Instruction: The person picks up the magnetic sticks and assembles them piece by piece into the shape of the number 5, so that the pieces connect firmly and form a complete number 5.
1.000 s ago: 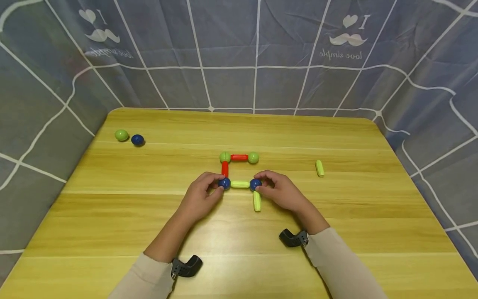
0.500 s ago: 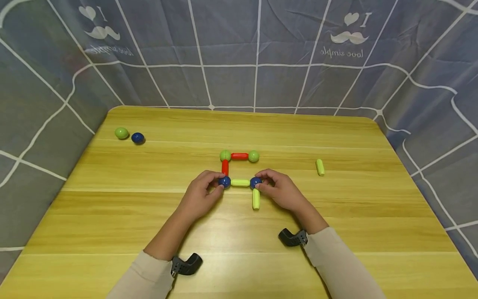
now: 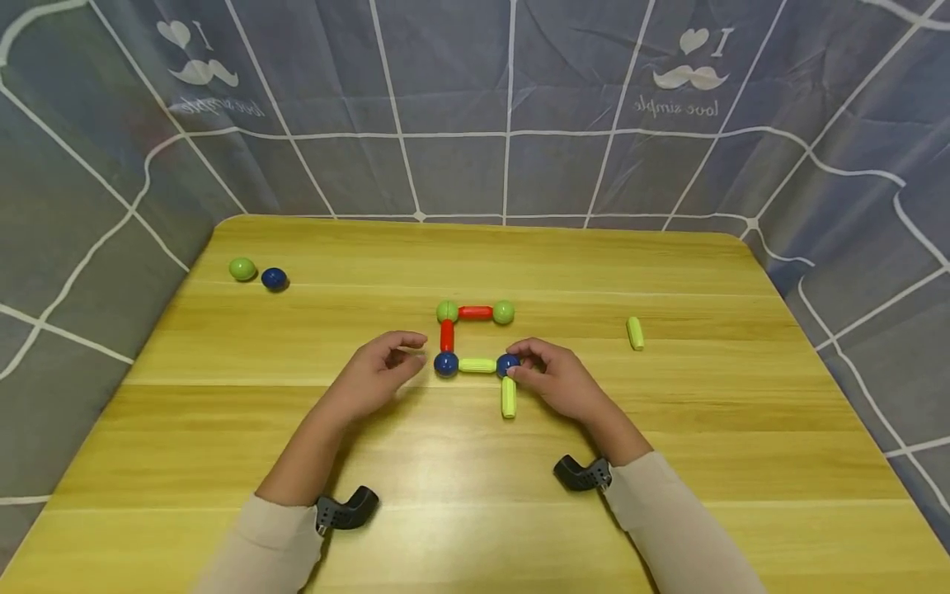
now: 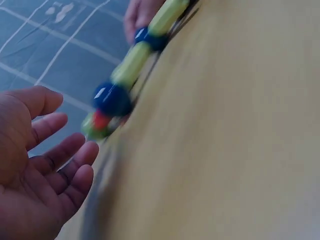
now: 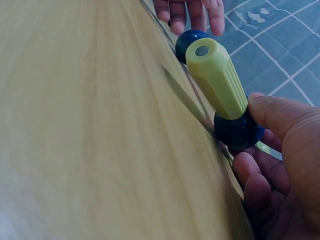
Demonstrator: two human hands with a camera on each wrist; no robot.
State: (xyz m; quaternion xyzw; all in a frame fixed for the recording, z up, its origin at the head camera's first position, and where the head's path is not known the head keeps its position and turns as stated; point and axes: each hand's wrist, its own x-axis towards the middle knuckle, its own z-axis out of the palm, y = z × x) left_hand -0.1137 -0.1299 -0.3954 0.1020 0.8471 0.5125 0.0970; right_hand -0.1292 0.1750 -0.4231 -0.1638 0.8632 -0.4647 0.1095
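Observation:
On the table lies a joined chain of balls and rods. A green ball (image 3: pixel 503 312), a red rod (image 3: pixel 476 313), another green ball (image 3: pixel 447 311) and a second red rod (image 3: pixel 447 337) lead to the left blue ball (image 3: pixel 445 365). From there a yellow-green rod (image 3: pixel 478 365) runs to the right blue ball (image 3: pixel 506 365), and another yellow-green rod (image 3: pixel 508 398) points from that ball toward me. My right hand (image 3: pixel 555 378) pinches the right blue ball between thumb and fingers. Just left of the left blue ball, my left hand (image 3: pixel 377 373) holds nothing, fingers loosely bent.
A loose green ball (image 3: pixel 242 269) and a loose dark blue ball (image 3: pixel 274 279) lie at the table's far left. One more yellow-green rod (image 3: pixel 635 333) lies to the right. A grey curtain (image 3: pixel 460 107) with white lines hangs behind the wooden table (image 3: pixel 223 429).
My left hand has let go of the left blue ball and drawn back to the left. The near yellow-green rod has swung slightly left. My right hand stays on its ball.

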